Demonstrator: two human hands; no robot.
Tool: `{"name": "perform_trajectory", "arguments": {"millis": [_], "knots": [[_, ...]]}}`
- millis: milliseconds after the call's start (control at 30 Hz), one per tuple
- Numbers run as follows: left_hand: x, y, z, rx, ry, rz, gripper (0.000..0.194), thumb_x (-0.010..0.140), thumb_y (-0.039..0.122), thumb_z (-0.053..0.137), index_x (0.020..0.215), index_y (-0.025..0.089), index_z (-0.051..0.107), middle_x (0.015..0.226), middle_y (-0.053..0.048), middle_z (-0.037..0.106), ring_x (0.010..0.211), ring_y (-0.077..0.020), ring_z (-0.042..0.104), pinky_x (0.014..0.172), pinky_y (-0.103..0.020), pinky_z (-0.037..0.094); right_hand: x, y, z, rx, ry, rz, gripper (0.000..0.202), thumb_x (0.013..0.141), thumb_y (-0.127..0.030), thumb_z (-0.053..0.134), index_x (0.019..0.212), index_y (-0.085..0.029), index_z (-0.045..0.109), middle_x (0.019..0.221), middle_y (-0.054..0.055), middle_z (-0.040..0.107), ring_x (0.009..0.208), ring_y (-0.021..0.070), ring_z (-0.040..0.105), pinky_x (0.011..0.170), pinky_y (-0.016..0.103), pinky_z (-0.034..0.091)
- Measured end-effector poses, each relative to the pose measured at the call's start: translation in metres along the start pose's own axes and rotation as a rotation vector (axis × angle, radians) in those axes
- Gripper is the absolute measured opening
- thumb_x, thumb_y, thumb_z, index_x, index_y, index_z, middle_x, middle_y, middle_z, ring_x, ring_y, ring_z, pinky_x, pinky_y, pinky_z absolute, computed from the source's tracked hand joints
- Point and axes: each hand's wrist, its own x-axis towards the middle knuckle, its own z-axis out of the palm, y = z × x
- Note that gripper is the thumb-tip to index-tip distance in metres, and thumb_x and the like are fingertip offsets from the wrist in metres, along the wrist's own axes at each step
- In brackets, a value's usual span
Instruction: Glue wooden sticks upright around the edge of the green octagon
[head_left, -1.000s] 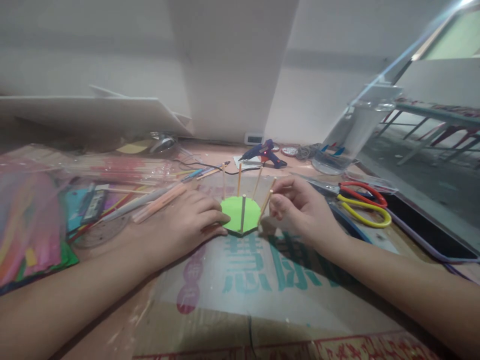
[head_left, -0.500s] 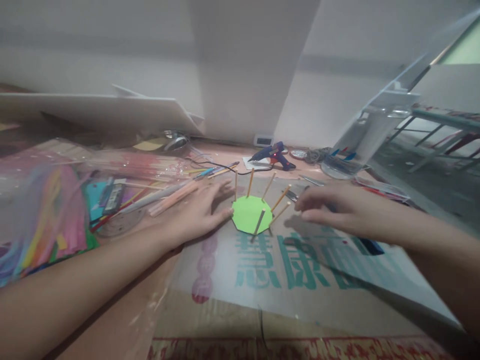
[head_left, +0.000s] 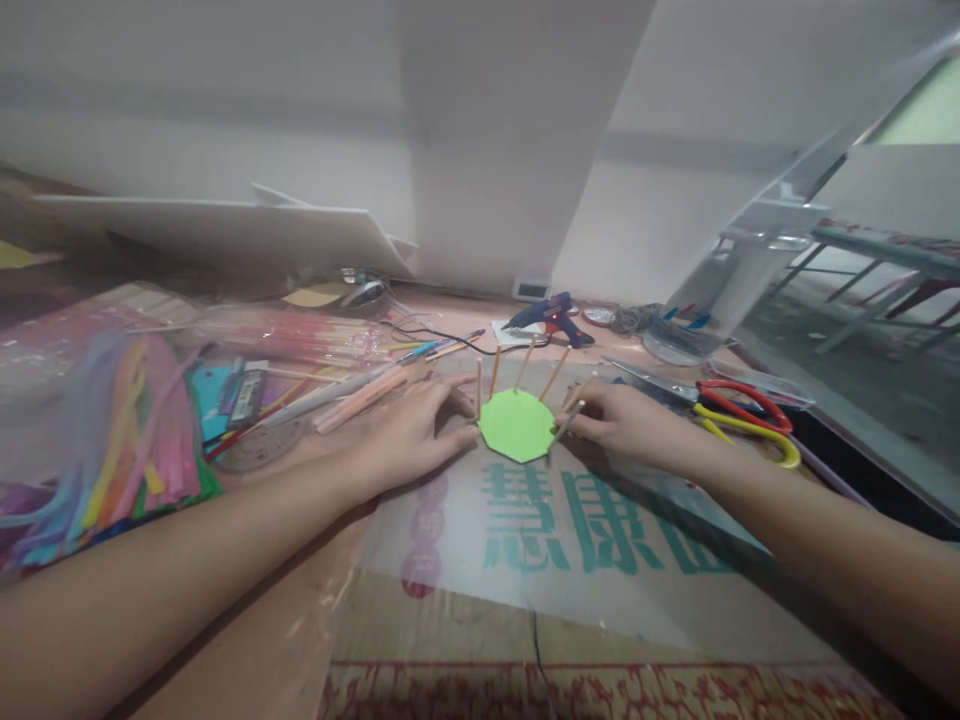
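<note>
A bright green many-sided board (head_left: 516, 425) lies on the plastic sheet, with several thin wooden sticks (head_left: 495, 372) standing up around its edge, some leaning outward. My left hand (head_left: 420, 430) is at the board's left edge; the thumb presses the rim and the fingers curl near the leftmost stick. At the right edge, my right hand (head_left: 626, 420) has thumb and fingers closed on the rim between two leaning sticks. Its fingertips are partly hidden by the nearer stick.
Scissors (head_left: 739, 408) with red and yellow handles lie beyond my right forearm. A blue glue gun (head_left: 551, 318) sits behind the board. Colourful pipe cleaners (head_left: 135, 440) and pens (head_left: 442, 345) are on the left. A clear container (head_left: 686, 335) stands back right.
My right hand has come left and closed on the board's right edge. The board has turned, its near stick shifting to the right. The scissors now show fully.
</note>
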Motion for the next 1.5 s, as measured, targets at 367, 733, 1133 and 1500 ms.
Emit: {"name": "perform_trajectory", "arguments": {"millis": [367,733,1133,1500], "knots": [[-0.006,-0.001,0.006,-0.035,0.073,-0.017,0.043,0.09,0.039,0.063,0.128,0.02,0.053,0.104,-0.006,0.068,0.095,-0.0234,0.066,0.086,-0.04,0.053,0.004,0.014,-0.001,0.207,0.122,0.018,0.031,0.089,-0.024,0.054,0.116,-0.019,0.068,0.098,0.008,0.078,0.088,0.023,0.075,0.083,0.038,0.06],[0.002,0.003,0.007,0.137,-0.01,-0.099,0.066,0.085,0.051,0.07,0.139,0.021,0.048,0.14,-0.017,0.061,0.132,-0.0384,0.055,0.108,-0.058,0.045,-0.02,-0.007,0.024,0.274,0.144,-0.085,0.059,0.088,-0.032,0.066,0.144,-0.021,0.053,0.148,0.012,0.06,0.138,0.0281,0.056,0.12,0.053,0.039],[-0.002,-0.003,0.01,0.101,0.119,0.078,0.077,0.087,0.047,0.07,0.151,0.022,0.035,0.142,-0.016,0.059,0.131,-0.0355,0.056,0.108,-0.055,0.046,-0.033,0.001,0.037,0.257,0.222,-0.241,0.073,0.09,-0.025,0.062,0.158,-0.027,0.035,0.154,0.013,0.054,0.136,0.0272,0.058,0.114,0.051,0.047],[-0.004,-0.004,0.011,0.143,0.106,0.104,0.076,0.089,0.048,0.066,0.153,0.022,0.033,0.144,-0.017,0.057,0.134,-0.036,0.054,0.111,-0.056,0.044,-0.034,0.0,0.034,0.147,0.254,-0.266,0.065,0.094,-0.027,0.06,0.155,-0.028,0.04,0.148,0.013,0.059,0.133,0.0293,0.061,0.112,0.054,0.05]]}}
